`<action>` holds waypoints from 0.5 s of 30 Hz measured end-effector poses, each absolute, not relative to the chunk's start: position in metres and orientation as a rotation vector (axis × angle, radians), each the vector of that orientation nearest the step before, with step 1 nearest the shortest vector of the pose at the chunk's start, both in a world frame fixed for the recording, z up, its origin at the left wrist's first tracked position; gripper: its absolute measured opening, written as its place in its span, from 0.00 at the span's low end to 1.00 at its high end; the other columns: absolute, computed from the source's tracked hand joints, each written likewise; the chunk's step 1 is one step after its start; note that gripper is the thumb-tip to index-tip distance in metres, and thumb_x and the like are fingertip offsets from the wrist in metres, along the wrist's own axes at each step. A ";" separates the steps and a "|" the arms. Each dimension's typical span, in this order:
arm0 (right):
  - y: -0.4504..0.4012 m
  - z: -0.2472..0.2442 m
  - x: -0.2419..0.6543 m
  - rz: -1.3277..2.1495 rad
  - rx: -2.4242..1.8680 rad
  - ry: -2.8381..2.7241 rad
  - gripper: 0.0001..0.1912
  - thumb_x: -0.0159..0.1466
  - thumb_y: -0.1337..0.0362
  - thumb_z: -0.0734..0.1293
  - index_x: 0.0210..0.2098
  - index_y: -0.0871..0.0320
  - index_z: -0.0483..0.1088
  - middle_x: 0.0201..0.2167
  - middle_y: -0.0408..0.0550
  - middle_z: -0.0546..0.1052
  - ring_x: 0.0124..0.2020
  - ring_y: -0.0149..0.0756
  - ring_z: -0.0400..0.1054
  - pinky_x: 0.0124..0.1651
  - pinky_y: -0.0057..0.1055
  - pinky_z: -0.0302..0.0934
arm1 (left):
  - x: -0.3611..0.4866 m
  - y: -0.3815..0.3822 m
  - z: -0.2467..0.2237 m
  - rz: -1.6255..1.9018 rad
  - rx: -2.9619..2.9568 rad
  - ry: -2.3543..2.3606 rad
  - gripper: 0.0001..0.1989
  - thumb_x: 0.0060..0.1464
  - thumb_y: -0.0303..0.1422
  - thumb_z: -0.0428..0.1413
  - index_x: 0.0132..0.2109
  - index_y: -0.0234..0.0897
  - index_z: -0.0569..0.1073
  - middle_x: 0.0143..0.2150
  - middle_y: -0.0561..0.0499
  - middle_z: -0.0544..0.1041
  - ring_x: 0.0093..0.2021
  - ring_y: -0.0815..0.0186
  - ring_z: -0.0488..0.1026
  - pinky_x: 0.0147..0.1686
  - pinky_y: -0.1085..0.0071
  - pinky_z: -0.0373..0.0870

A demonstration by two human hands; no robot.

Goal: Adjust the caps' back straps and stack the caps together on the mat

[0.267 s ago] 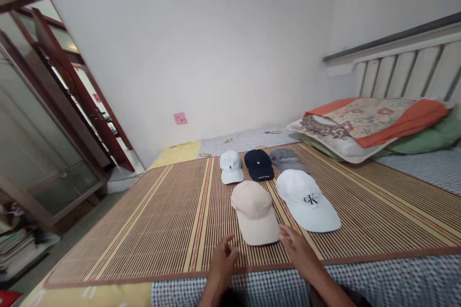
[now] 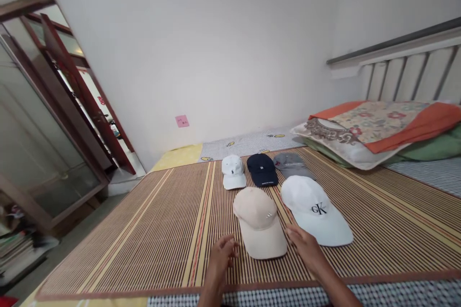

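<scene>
A beige baseball cap [image 2: 257, 213] lies on the striped mat between my hands, its brim facing me. To its left is my left hand [image 2: 222, 255], with loosely bent fingers apart and nothing in them. My right hand [image 2: 305, 244] is just right of the brim, fingers stretched out; I cannot tell whether they touch it. Beyond that hand lies a white cap [image 2: 309, 204] with dark letters. In the row behind are a small white cap [image 2: 233, 170], a navy cap [image 2: 262, 169] and a grey cap [image 2: 291, 163].
The striped mat [image 2: 158, 230] covers most of the bed, with checked cloth along its near edge. Pillows [image 2: 389, 122] are stacked at the right before the headboard [image 2: 414, 74]. A pink note [image 2: 182, 121] is on the wall, and a doorway [image 2: 97, 105] stands at the left.
Both hands have moved slightly forward alongside the beige cap. The fingers of my left hand have spread a little. The view has shifted slightly; the caps keep their arrangement.
</scene>
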State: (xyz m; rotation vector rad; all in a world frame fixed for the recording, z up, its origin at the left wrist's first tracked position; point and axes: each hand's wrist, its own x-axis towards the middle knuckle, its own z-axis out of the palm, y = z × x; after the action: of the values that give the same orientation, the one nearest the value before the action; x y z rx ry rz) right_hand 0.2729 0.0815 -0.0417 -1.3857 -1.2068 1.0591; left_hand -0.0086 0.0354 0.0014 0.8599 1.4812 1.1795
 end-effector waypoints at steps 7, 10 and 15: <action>0.122 -0.039 0.264 1.223 -1.320 -0.982 0.21 0.55 0.47 0.68 0.38 0.57 0.74 0.32 0.52 0.83 0.17 0.34 0.68 0.17 0.28 0.53 | 0.006 0.090 -0.002 1.284 0.553 1.295 0.06 0.58 0.30 0.57 0.43 0.34 0.73 0.42 0.45 0.80 0.24 0.73 0.75 0.22 0.76 0.62; 0.136 -0.039 0.258 1.295 -1.285 -0.901 0.19 0.55 0.48 0.70 0.36 0.56 0.72 0.37 0.54 0.82 0.17 0.30 0.67 0.17 0.26 0.50 | 0.015 0.109 -0.004 1.268 0.477 1.201 0.04 0.61 0.28 0.56 0.37 0.33 0.73 0.39 0.44 0.79 0.26 0.72 0.76 0.25 0.77 0.69; 0.148 -0.043 0.248 1.404 -1.223 -0.843 0.17 0.55 0.49 0.72 0.29 0.55 0.68 0.25 0.42 0.73 0.18 0.30 0.68 0.18 0.24 0.52 | 0.018 0.124 -0.007 1.208 0.397 1.107 0.05 0.61 0.29 0.59 0.36 0.31 0.74 0.31 0.47 0.77 0.22 0.75 0.70 0.19 0.82 0.63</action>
State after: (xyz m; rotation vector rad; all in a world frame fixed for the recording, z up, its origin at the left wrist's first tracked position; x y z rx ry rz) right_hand 0.2480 0.1479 -0.0429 -1.2227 -0.8435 1.4043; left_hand 0.0178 0.1236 -0.0071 0.3974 1.1072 1.2082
